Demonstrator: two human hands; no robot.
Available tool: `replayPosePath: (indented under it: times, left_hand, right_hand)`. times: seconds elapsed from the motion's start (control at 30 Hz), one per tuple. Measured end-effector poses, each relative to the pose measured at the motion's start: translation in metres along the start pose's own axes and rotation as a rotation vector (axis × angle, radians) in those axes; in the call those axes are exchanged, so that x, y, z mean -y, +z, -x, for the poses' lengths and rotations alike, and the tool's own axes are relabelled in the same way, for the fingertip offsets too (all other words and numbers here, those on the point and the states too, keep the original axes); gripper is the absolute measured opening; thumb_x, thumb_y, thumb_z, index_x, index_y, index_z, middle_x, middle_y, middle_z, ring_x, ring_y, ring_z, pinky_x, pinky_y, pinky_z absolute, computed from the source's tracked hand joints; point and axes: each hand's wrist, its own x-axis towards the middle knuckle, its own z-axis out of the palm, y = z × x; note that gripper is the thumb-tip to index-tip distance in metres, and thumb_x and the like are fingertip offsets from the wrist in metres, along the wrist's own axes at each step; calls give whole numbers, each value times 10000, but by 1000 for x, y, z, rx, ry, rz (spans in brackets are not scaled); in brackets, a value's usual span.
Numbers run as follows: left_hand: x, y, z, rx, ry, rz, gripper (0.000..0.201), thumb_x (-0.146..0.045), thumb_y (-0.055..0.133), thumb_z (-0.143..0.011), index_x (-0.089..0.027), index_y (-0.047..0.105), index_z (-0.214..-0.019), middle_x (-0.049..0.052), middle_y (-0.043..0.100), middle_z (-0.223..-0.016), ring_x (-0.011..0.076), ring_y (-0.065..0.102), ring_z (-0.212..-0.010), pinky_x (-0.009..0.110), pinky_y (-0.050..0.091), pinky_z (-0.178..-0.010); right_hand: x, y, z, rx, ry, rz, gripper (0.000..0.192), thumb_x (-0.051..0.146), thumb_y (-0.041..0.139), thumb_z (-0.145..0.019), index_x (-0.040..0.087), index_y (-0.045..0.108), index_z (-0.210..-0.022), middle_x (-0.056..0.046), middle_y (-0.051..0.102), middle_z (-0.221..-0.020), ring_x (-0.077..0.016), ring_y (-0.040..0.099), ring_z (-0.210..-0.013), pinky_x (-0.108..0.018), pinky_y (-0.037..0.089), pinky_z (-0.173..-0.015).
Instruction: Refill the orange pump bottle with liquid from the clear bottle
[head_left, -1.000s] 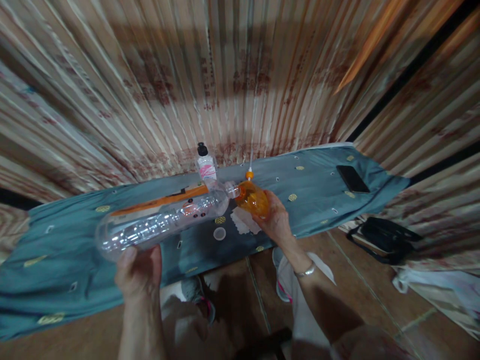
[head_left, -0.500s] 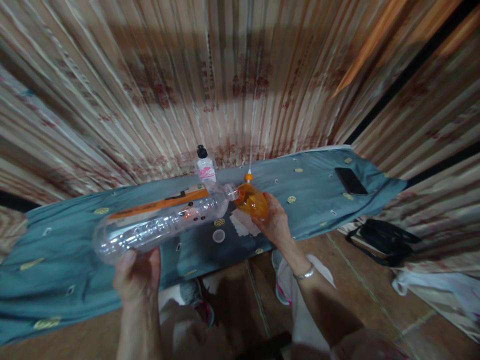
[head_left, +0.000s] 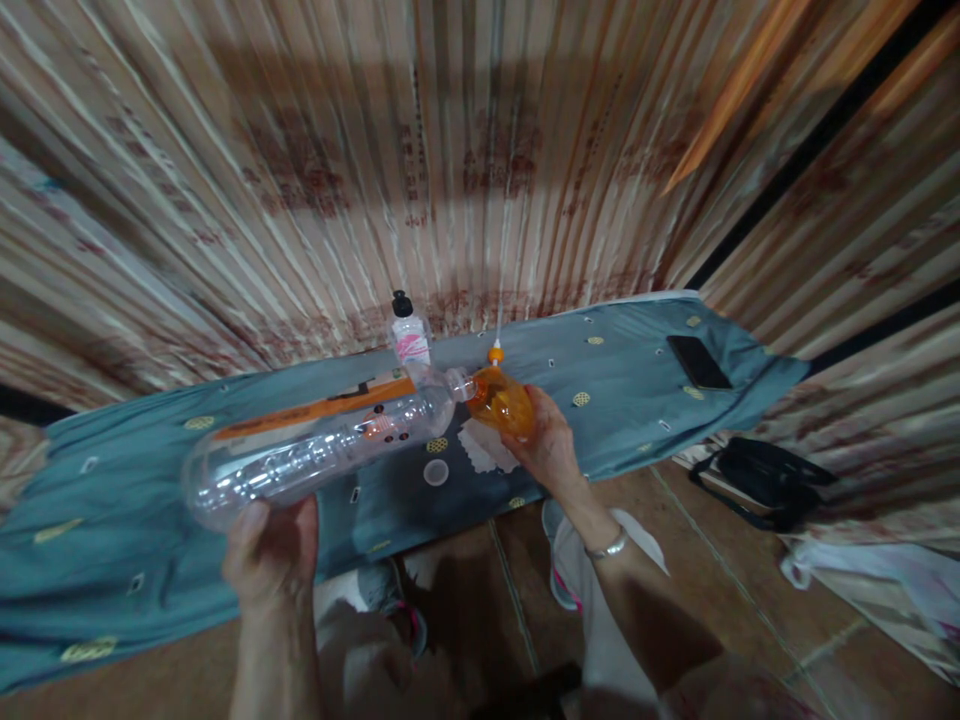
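My left hand [head_left: 274, 555] is closed around the lower end of a large clear plastic bottle [head_left: 300, 460], tilted nearly level with its neck toward the right. The bottle's mouth meets the opening of a small orange translucent bottle [head_left: 501, 403], which my right hand [head_left: 546, 440] grips by its base. An orange and white cap with a thin tube [head_left: 496, 355] is just behind the orange bottle. Below the two necks lie a crumpled white tissue [head_left: 484, 447] and a round translucent lid [head_left: 436, 472] on the cloth. Any liquid passing between the bottles is hard to make out.
A clear bottle with a black cap and pink label [head_left: 410, 340] stands at the back. A flat orange and white package [head_left: 300, 412] lies behind the large bottle. A dark phone [head_left: 699, 362] rests on the teal cloth [head_left: 615, 400]; a black bag [head_left: 765, 478] is on the floor.
Both hands keep the two bottles mouth to mouth in almost the same pose. The whole view has shifted only slightly.
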Motion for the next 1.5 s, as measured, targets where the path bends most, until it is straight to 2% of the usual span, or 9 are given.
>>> replayPosePath:
  times: [0.1, 0.27, 0.47, 0.7, 0.83, 1.03, 1.27, 1.5]
  left_hand:
    - [0, 0, 0, -102, 12, 43, 200, -480, 779, -612, -367, 696, -754, 37, 738, -841, 380, 643, -1182, 598, 555, -979]
    - [-3, 7, 2, -147, 6, 87, 223, -434, 795, -565, -339, 694, -740, 12, 751, -890, 357, 607, -1257, 544, 519, -1067]
    - [-4, 9, 3, -92, -2, 74, 199, -444, 788, -593, -367, 691, -748, 12, 753, -899, 368, 614, -1235, 573, 525, -1043]
    - [-2, 5, 1, -122, 13, 85, 230, -428, 787, -578, -328, 668, -748, 13, 740, -916, 337, 604, -1241, 516, 500, -1074]
    - [-4, 5, 2, -120, -13, 87, 218, -419, 797, -579, -325, 651, -712, 19, 740, -909, 345, 588, -1266, 526, 499, -1073]
    - [-4, 12, 2, -151, 16, 110, 269, -387, 776, -548, -348, 698, -803, -6, 750, -909, 348, 582, -1285, 540, 503, -1083]
    - [0, 2, 1, -93, 6, 88, 203, -403, 786, -588, -326, 652, -720, 22, 747, -909, 356, 610, -1247, 548, 549, -1025]
    - [0, 3, 3, -136, -1, 117, 200, -381, 778, -569, -332, 665, -726, 7, 751, -907, 359, 590, -1280, 559, 498, -1086]
  right_hand:
    - [1, -1, 0, -2, 6, 1, 787, 218, 776, -701, 116, 482, -1424, -214, 656, -1359, -357, 622, -1290, -567, 517, -1105]
    - [1, 0, 0, -2, 5, 3, 800, 221, 770, -707, 124, 466, -1440, -213, 648, -1372, -356, 612, -1306, -567, 518, -1106]
    - [-1, 1, 1, 5, -3, 9, 806, 230, 763, -714, 130, 452, -1451, -213, 639, -1380, -357, 608, -1308, -568, 514, -1105]
    - [-1, 1, 2, 0, -13, 2, 810, 235, 757, -726, 140, 434, -1463, -208, 634, -1387, -353, 598, -1320, -568, 499, -1117]
    - [1, 1, 1, -8, -4, 13, 798, 214, 761, -715, 126, 453, -1446, -213, 645, -1369, -356, 610, -1304, -561, 508, -1110]
    - [1, 1, 1, 7, 14, 12, 810, 223, 768, -710, 140, 451, -1451, -207, 641, -1377, -351, 612, -1304, -554, 512, -1108]
    - [0, 1, 1, -20, -16, 19, 792, 218, 765, -720, 126, 457, -1444, -214, 650, -1368, -356, 618, -1300, -567, 517, -1105]
    - [3, -2, 0, -3, 21, 2, 787, 227, 770, -711, 134, 475, -1434, -200, 656, -1361, -349, 625, -1295, -557, 518, -1113]
